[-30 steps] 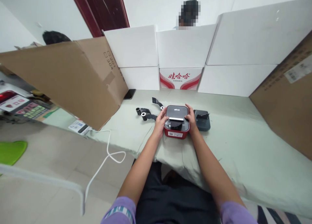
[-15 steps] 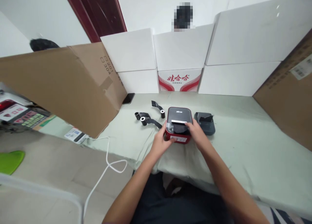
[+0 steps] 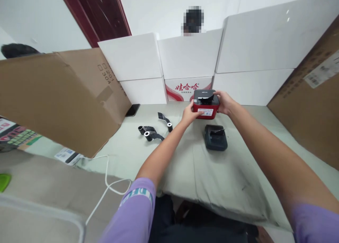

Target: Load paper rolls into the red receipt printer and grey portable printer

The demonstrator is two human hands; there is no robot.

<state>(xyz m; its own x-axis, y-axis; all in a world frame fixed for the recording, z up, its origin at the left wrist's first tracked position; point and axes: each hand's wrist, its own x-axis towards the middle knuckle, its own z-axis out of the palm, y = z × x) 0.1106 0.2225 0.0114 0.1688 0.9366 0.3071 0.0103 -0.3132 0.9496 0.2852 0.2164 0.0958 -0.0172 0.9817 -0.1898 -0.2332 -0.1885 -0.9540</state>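
Left of the dark box (image 3: 217, 145), three black rolls (image 3: 148, 137) are already laid out, their flat, ribbon-like tails loose. Beyond the dark box, the left side of the glossy, round-cornered red box (image 3: 206, 106) is grasped by the left hand (image 3: 188, 115), its right side by the right hand (image 3: 225, 102); it is not yet released. The dark box, topped by a curled black strip (image 3: 217, 132), is left untouched.
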